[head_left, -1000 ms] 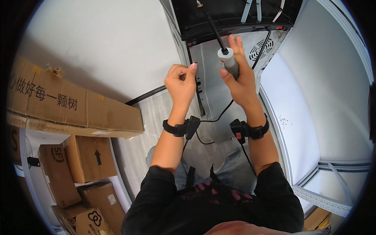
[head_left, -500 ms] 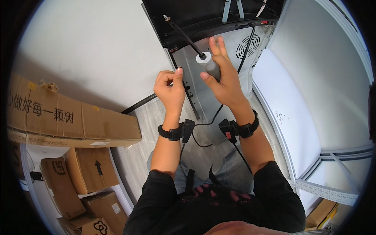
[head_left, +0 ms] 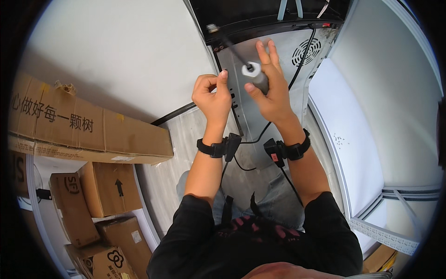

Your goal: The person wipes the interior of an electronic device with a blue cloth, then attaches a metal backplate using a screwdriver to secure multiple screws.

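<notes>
My right hand (head_left: 276, 97) is wrapped round the grey handle of a screwdriver (head_left: 261, 83), two fingers stretched past it. Its dark shaft slants up and left, blurred by motion, with a small metallic piece like a screw (head_left: 212, 29) at the tip. My left hand (head_left: 212, 96) is closed, thumb against the curled fingers; whatever it may pinch is too small to make out. Both hands are over a grey metal panel (head_left: 244, 104) with a round slotted vent (head_left: 306, 52). Above the panel lies a black housing (head_left: 246, 11), and the screwdriver tip hovers by its lower left edge.
A black cable (head_left: 297, 74) runs down across the panel. White walls or panels stand on both sides. At left, a long cardboard box (head_left: 139, 135) lies above several smaller cartons (head_left: 111, 188). A white metal frame (head_left: 385, 232) is at lower right.
The view has shifted, so everything sits slightly farther right. The screwdriver's shaft and tip have blurred; the tip sits lower relative to the handle. Both hands keep their hold.
</notes>
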`<action>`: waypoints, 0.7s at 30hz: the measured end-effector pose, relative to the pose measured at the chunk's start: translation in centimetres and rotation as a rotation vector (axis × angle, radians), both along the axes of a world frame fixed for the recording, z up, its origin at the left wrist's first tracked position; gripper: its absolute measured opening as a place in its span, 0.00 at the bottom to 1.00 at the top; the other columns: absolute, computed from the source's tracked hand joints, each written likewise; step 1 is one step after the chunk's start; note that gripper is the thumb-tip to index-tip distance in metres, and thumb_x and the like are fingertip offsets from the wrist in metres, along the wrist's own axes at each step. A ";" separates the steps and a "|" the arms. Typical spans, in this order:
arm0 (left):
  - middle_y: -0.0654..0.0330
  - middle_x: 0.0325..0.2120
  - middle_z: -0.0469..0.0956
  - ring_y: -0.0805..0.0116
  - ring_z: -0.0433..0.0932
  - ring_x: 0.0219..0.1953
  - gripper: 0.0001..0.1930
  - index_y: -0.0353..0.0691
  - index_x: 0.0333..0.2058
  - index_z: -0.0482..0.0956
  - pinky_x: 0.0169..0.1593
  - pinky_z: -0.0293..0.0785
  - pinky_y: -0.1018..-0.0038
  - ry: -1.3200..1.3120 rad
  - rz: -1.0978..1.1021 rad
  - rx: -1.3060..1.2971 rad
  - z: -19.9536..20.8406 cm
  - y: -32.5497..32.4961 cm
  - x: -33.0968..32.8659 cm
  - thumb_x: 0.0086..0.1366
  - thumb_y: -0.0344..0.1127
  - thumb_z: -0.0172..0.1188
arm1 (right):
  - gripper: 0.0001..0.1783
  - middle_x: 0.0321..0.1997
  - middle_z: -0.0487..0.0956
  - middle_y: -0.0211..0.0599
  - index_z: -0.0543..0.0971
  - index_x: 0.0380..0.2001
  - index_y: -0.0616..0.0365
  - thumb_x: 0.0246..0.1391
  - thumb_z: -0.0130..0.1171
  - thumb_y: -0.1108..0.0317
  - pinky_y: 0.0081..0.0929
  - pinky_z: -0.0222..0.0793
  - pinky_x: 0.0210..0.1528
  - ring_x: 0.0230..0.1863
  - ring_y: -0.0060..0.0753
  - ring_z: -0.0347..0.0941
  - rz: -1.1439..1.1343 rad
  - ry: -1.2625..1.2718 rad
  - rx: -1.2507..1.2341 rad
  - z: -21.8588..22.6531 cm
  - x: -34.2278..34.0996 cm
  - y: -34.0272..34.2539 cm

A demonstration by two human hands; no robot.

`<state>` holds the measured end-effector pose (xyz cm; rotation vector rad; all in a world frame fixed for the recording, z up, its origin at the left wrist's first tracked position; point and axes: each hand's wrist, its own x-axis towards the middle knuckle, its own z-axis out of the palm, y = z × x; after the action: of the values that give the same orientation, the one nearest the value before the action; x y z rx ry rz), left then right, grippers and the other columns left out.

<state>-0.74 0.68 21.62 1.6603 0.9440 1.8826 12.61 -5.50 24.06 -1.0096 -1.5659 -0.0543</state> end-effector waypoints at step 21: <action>0.62 0.21 0.73 0.76 0.69 0.22 0.14 0.35 0.18 0.73 0.25 0.65 0.81 -0.009 0.014 -0.017 -0.4 0.0 0.2 0.58 0.33 0.65 | 0.16 0.70 0.54 0.48 0.70 0.30 0.59 0.48 0.61 0.59 0.70 0.32 0.62 0.72 0.53 0.39 -0.156 -0.083 -0.126 0.4 -0.9 -0.9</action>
<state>-0.49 0.63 21.19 1.6378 0.9684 1.8846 11.69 -6.35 24.45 -1.2415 -1.5785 -0.1079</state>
